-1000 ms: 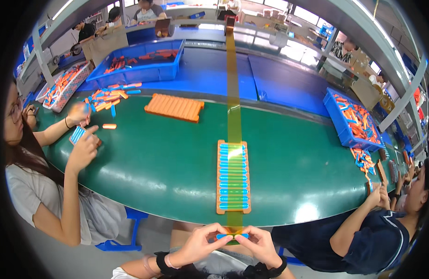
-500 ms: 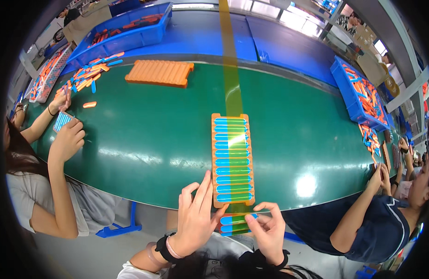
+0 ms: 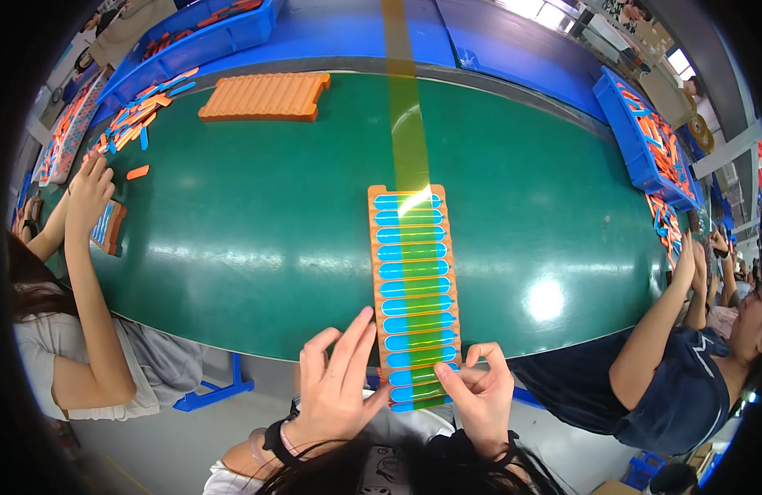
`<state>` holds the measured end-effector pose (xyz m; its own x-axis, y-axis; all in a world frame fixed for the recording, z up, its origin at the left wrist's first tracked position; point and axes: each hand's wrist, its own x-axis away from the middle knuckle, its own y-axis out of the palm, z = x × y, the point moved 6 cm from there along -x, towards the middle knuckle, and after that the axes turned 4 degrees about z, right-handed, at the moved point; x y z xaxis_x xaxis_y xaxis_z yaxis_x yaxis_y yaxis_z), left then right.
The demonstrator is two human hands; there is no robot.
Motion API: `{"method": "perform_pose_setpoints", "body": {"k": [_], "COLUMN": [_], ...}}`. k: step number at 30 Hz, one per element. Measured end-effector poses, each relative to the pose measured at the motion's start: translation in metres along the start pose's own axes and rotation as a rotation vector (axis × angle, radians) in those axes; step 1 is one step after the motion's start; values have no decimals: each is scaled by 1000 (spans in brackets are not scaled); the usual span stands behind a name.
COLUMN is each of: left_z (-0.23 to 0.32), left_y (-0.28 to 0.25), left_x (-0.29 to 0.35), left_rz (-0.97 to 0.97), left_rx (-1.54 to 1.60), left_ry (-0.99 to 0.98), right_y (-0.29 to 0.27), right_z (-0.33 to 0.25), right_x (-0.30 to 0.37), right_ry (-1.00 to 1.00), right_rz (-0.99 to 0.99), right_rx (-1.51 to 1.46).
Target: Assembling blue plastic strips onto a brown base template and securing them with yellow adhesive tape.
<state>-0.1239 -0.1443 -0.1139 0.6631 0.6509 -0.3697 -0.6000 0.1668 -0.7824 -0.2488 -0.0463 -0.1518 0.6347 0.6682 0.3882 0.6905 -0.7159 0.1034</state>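
A long orange grooved tray (image 3: 452, 307) lies on the green table, pointing toward me. Flat blue sticks (image 3: 414, 288) with rounded ends sit crosswise in its grooves. Along their middle runs a band of clear yellow tape (image 3: 410, 136), stretching to the far side. My left hand (image 3: 335, 384) is beside the tray's near left edge, fingers extended and apart, thumb close to the lowest sticks. With thumb and curled fingers, my right hand (image 3: 481, 392) pinches the near end of the taped strip of sticks at its right side. The fingertips under the strip are hidden.
A second orange grooved tray (image 3: 264, 97) lies at the far left. Loose orange and blue sticks (image 3: 137, 117) are heaped beyond a co-worker's hands (image 3: 88, 190). Blue bins (image 3: 647, 144) of sticks stand on both sides. Another co-worker's hands (image 3: 686, 264) are at the right.
The near end of the taped strip now lines up with the tray, where a gap showed before. My right hand has shifted slightly right. The left co-worker's hands moved toward the heap.
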Motion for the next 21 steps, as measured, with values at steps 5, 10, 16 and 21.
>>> {"method": "perform_pose_setpoints", "body": {"k": [5, 10, 16, 21], "left_z": [-3, 5, 2, 2], "left_y": [-11, -11, -5, -6], "left_x": [-3, -3, -10, -10], "left_rz": [42, -37, -178, -177], "left_rx": [-59, -67, -49, -17], "left_ry": [468, 766, 754, 710], "right_y": [5, 7, 1, -19], "right_z": [-1, -2, 3, -44], "right_x": [1, 1, 2, 5], "right_ry": [-8, -13, -28, -306], "right_rz": [26, 36, -1, 167], "right_rx": [-50, -36, 23, 247]}}
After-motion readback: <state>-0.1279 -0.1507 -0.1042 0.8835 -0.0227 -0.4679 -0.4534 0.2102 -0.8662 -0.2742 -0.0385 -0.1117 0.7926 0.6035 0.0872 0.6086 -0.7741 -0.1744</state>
